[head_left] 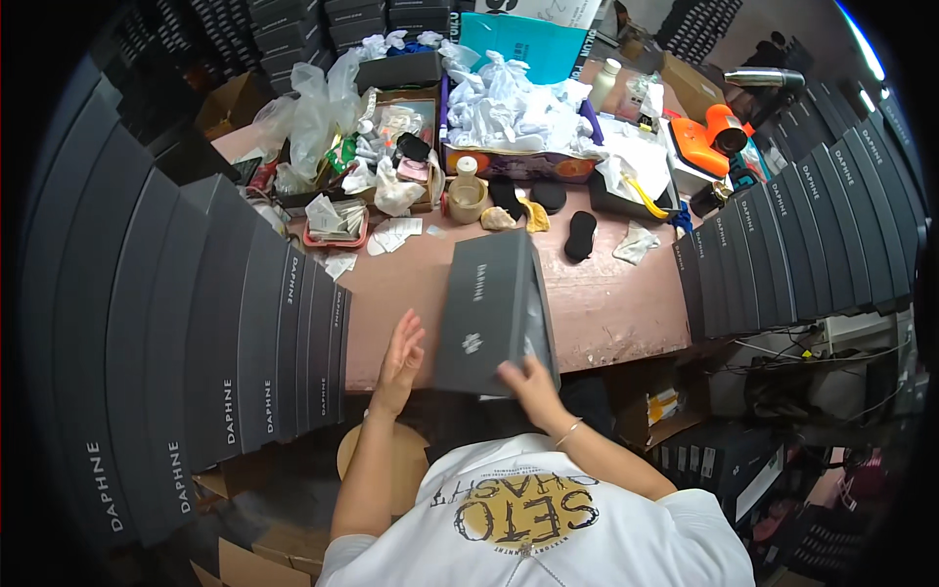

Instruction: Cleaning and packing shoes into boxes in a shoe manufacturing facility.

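Note:
A dark grey shoe box [486, 318] stands tilted at the near edge of the pinkish table. Its lid sits askew, and a pale lining shows along the right side. My right hand [534, 393] grips the box's near right corner, fingers bent over the lid edge. To the left of the box, my left hand [400, 360] is open with fingers stretched upward, apart from the box. Beyond the box lie a black oval pad [580, 236] and a crumpled white paper [636, 243].
Tall stacks of grey shoe boxes [235, 323] and more boxes [792, 235] flank the table. At the back stand a carton of crumpled white paper [514, 112], a beige bottle [468, 194], an orange device [706, 142] and a red tray of small packets [335, 223].

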A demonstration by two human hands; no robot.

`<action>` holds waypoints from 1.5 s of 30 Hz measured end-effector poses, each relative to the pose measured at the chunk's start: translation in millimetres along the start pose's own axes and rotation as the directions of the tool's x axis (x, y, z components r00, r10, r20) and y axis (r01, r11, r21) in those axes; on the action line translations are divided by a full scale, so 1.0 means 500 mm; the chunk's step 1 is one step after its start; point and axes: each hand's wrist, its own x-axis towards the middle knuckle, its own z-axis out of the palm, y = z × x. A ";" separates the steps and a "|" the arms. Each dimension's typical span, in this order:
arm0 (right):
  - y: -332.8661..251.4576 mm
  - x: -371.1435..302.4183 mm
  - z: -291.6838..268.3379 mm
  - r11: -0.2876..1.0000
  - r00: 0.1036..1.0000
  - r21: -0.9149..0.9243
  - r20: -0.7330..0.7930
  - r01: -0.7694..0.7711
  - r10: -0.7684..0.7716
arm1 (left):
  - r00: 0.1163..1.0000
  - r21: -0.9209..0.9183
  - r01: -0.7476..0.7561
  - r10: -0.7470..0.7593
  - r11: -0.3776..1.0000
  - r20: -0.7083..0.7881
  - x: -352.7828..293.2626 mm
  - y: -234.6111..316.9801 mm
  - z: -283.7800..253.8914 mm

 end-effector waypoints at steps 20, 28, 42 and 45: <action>-0.017 0.305 -0.143 0.280 0.946 -0.907 0.275 0.314 -0.170 | 0.896 0.878 -0.441 0.037 0.186 0.442 0.187 -0.179 0.246; -0.181 0.241 -0.244 0.875 0.939 -0.348 0.060 0.338 -0.339 | 0.952 0.725 -0.299 0.250 0.620 0.178 0.146 -0.135 0.243; -0.174 0.088 -0.154 0.933 0.943 0.139 -0.058 0.332 -0.327 | 0.962 -0.458 0.253 -0.172 0.852 0.212 0.068 -0.057 0.243; -0.173 0.060 -0.142 0.907 0.906 -0.142 -0.101 0.397 -0.412 | 0.884 -0.543 0.462 -0.310 0.701 0.351 0.058 -0.061 0.208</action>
